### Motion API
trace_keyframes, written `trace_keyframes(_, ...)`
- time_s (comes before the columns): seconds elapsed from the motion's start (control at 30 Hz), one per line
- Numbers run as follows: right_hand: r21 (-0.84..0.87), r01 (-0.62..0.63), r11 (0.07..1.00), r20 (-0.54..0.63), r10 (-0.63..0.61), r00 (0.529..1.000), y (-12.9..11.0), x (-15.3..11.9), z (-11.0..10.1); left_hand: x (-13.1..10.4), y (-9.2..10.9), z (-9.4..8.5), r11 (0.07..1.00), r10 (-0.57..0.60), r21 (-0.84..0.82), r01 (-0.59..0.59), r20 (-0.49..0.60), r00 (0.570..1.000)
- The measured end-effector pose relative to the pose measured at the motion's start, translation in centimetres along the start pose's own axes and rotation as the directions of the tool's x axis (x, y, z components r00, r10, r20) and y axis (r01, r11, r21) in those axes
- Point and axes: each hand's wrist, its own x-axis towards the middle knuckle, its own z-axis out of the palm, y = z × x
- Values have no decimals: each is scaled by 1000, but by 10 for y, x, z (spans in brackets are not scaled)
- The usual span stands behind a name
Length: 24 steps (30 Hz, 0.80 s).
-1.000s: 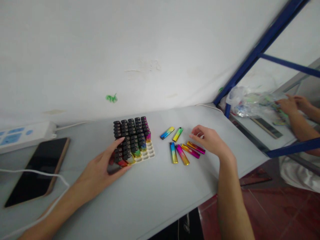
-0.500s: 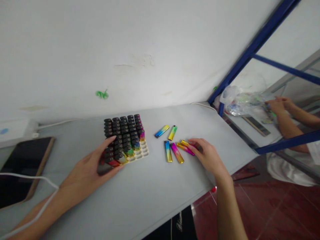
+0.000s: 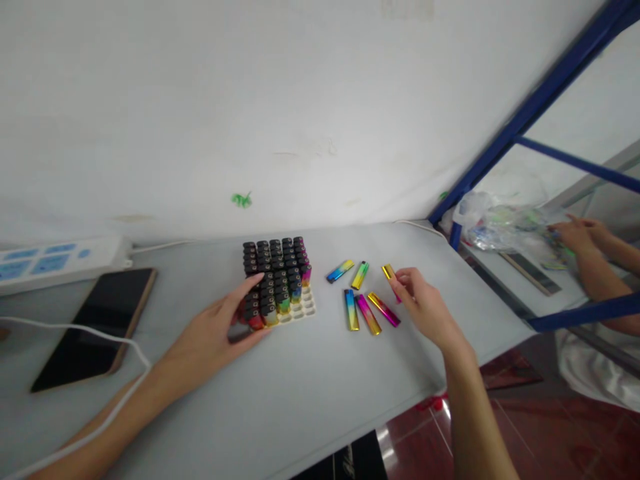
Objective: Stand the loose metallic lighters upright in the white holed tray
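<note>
My left hand (image 3: 213,333) wraps round the left near corner of a white slotted tray (image 3: 307,305). Rows of upright lighters (image 3: 273,273) with black tops fill most of the tray, and bare slots show along its right near side. In my right hand (image 3: 425,307) is a gold and pink lighter (image 3: 389,272), pinched between thumb and fingers and tilted off the table. Left of that hand lie several loose lighters: a pink and gold one (image 3: 384,310), another pink one (image 3: 369,315), two blue and yellow ones (image 3: 351,311) and a green one (image 3: 360,275).
A phone (image 3: 95,330) lies at the left beside a white power strip (image 3: 60,263), with a white cable (image 3: 125,340) crossing my left forearm. A blue metal frame (image 3: 493,143) stands at the right. Beyond it, another person's hands (image 3: 580,233) work near plastic bags (image 3: 493,223).
My right hand has lifted the gold and pink lighter away from the one beside it. The view has shifted left, showing more of the power strip. My left hand stays on the tray.
</note>
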Motion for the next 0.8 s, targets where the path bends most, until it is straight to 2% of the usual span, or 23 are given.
trace_keyframes(0.13, 245, 99, 964, 35, -111, 993, -32, 23, 10, 2, 4, -3, 1000, 7, -22, -7, 6, 1000)
trace_keyframes(0.23, 385, 159, 909, -18, -165, 986, -63, 50, 24, 2, 6, -5, 999, 10, -32, -9, 10, 1000)
trace_keyframes(0.37, 609, 137, 781, 2, -174, 985, -95, 83, 48, 0, 5, -3, 999, 23, -38, -23, 4, 1000)
trace_keyframes(0.47, 675, 93, 732, 78, -197, 977, -99, 91, 67, -1, 3, -2, 999, 49, -24, -49, -15, 999)
trace_keyframes(0.57, 665, 75, 743, 128, -213, 969, -91, 84, 81, -2, 2, -1, 999, 53, -12, -53, -24, 998)
trace_keyframes(0.7, 690, 12, 724, 230, -235, 945, -83, 73, 88, -4, -2, 1, 999, 39, 1, -39, -28, 999)
trace_keyframes(0.8, 761, -65, 645, 276, -232, 933, -86, 68, 90, -6, -6, 3, 1000, 30, 0, -30, -35, 999)
